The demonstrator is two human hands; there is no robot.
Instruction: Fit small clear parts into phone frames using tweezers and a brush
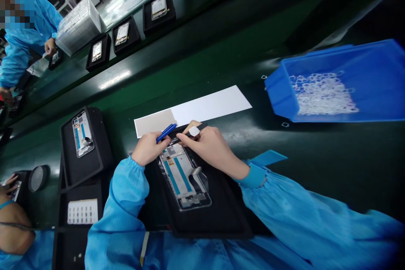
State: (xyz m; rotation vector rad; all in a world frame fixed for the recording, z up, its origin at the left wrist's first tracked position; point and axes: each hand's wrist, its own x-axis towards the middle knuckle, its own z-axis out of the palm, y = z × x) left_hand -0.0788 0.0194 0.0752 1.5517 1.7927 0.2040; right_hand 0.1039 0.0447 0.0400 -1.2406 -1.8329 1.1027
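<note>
**A:** ok, what's each hand actually got?

**B:** The left hand [147, 148] is curled shut round some blue tweezers [166, 132], with the tips poking out the far side. The right hand [211, 145] is pinched tight on a thin black stick [198, 128], and there's a small white tab [194, 131] by the fingers. Can't tell if the tab's stuck to the stick or just held.

**A:** and the phone frame?

**B:** The phone frame [185, 177] lies in a black tray [221, 215] right in front of the person, between the two sleeves. Both hands sit over its far end, so that bit's covered. The tray's near edge disappears under the blue smock.

**A:** anything around it?

**B:** A white sheet [215, 103] just behind the hands. A blue bin [373, 71] off to the right, cut off by the edge, with clear bits inside too tiny to make out.
</note>
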